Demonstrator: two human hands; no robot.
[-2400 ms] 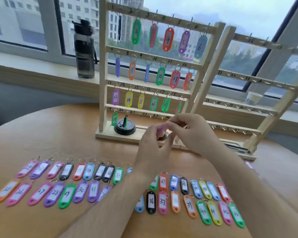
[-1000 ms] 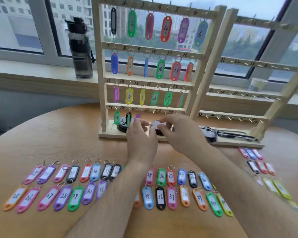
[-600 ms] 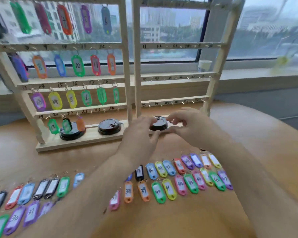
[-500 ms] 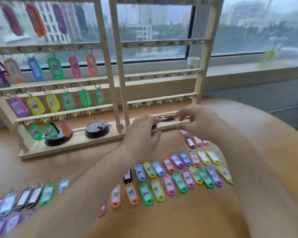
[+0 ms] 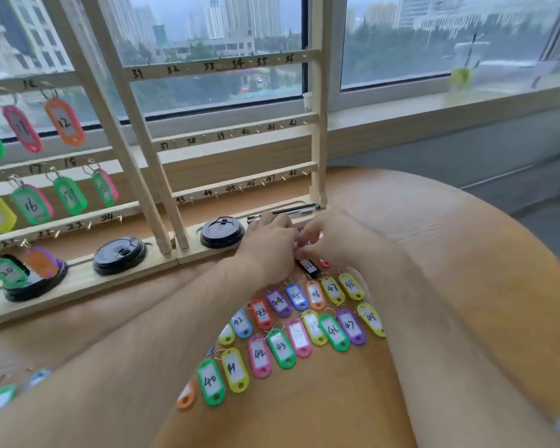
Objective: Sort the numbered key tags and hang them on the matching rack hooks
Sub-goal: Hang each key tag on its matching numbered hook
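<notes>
Both hands meet at the far side of the round wooden tabletop, just in front of the base board of the right-hand pale wooden hook rack. The left hand shows its back, fingers bent downward. The right hand curls its fingertips toward it. Small pink and blue bits show between them, too blurred to tell whether either hand has hold of a tag. Just nearer than the fingertips lies a black plastic key tag, its number unclear, with a small red tag beside it.

The right-hand rack's bars are handwritten 31–36, 37–42 and 43–48. Between the forearms, two slanting rows of coloured plastic key tags lie flat on the tabletop. The nearer row includes a green "40" tag, yellow "41", pink "42", green "43", green "46", purple "47" and a yellow "48" tag. The farther row runs from a blue "42" tag through red "43", purple "44", blue "45", orange "46" and yellow "47" to "48".

On the left-hand wooden rack hang a pink "11", an orange "12" tag, a yellow "15", and green "16" and "17". A round black plastic lid rests on the right-hand rack's base, and a second black lid on the left-hand rack's base. A dark pen lies along the right-hand rack's base by the left fingertips.
</notes>
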